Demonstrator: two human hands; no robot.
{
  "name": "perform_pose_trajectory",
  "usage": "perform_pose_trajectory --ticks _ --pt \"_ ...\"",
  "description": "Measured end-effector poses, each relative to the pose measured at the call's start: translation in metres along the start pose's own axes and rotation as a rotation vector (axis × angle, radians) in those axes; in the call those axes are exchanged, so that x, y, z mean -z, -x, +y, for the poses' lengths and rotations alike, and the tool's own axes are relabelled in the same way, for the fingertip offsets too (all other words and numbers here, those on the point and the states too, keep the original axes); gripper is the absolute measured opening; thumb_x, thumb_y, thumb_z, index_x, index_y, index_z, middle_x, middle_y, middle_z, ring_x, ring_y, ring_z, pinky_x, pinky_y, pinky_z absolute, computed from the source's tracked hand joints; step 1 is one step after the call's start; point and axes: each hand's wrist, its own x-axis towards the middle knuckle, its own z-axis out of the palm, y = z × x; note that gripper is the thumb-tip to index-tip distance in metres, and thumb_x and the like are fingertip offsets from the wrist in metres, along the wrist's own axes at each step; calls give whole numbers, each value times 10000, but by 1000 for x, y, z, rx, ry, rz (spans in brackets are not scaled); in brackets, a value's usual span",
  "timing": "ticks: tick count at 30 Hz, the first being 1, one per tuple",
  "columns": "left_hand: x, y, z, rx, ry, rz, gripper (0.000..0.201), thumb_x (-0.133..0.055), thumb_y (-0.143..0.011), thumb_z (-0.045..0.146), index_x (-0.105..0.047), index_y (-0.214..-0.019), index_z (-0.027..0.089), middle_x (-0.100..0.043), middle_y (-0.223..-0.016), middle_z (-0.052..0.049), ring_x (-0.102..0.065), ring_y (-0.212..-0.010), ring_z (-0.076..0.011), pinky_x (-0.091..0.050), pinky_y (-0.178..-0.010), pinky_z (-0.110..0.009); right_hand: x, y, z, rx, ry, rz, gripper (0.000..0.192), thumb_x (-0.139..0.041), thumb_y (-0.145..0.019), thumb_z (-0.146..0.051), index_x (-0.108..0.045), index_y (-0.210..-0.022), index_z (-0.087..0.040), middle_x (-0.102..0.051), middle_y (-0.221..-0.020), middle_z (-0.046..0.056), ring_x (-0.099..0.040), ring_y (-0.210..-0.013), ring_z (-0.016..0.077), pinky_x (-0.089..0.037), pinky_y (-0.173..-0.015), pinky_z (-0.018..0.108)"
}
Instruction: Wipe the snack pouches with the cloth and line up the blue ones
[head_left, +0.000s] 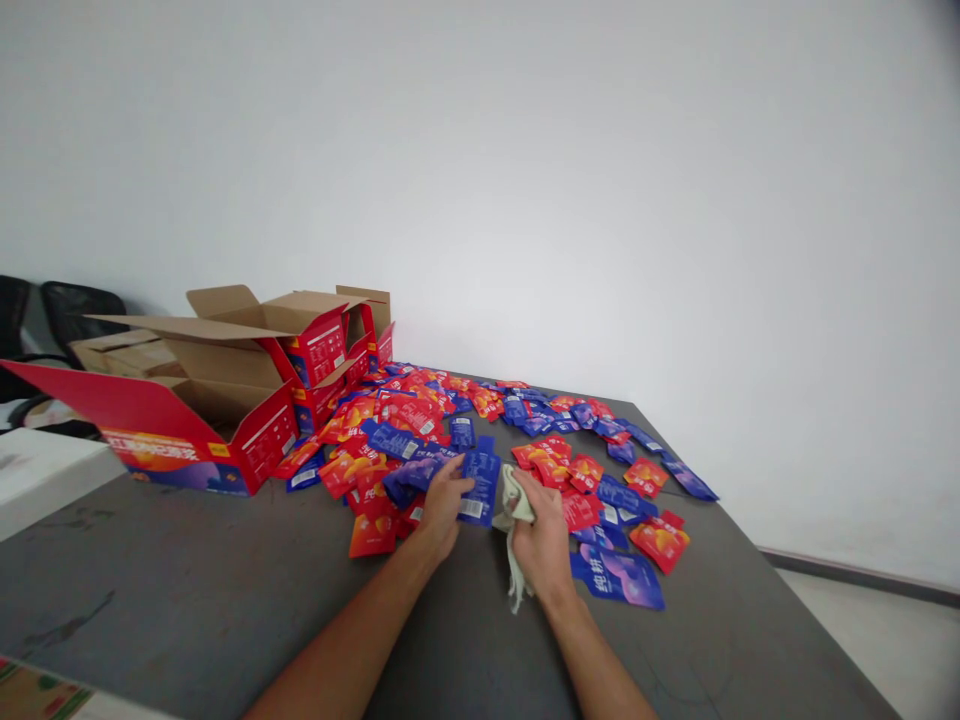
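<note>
My left hand [444,508] is closed on the left edge of a blue pouch [481,482], whose printed side with a white barcode label faces me. In my right hand [541,535] is a bunched pale cloth [514,500], one end hanging down toward the table. The cloth is close against the pouch's right edge; I cannot tell whether they touch. Left of my hands lies a heap of red pouches [373,528] and blue ones. To the right are more scattered pouches, among them a blue pouch [619,577] nearest my right wrist.
Open red cardboard boxes [270,440] with raised flaps stand on the left of the dark grey table [247,590]. A white box [52,470] sits at the left edge. Black chairs [79,310] are behind. A white wall [570,200] runs along the table's far side.
</note>
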Motion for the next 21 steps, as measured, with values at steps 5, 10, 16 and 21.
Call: perform_pose_trajectory --ticks 5,10,16,21 --pt "2 1 -1 9 41 12 608 -756 -614 158 -634 -1209 189 -711 -853 -40 -646 -648 -144 -511 -618 -266 -3 3 -9 -68 -76 -33 445 -512 -874 -171 -608 -1302 -247 -658 -1208 86 -587 -1074 256 -483 -948 442" --pt "-3 5 -12 69 41 -148 344 -757 -661 213 -723 -997 147 -715 -810 -50 -643 -637 -138 -463 -570 -222 -13 11 -17 66 -178 -139 534 -482 -860 -87 -581 -1333 -313 -628 -1301 47 -576 -1072 222 -498 -938 420" --pt "-12 6 -8 153 278 -223 265 -675 -810 366 -697 -950 142 -723 -852 -63 -676 -738 -171 -517 -707 -268 -16 14 -14 159 -122 -222 697 -443 -757 34 -597 -1332 -328 -623 -1338 32 -558 -1069 222 -504 -916 434" --pt "-17 16 2 262 224 -385 368 -572 -879 450 -693 -1000 124 -730 -974 -117 -690 -894 -248 -524 -832 -349 -9 7 1 61 -1 -29 665 -424 -762 16 -612 -1324 -287 -612 -1353 49 -555 -1049 230 -486 -924 438"
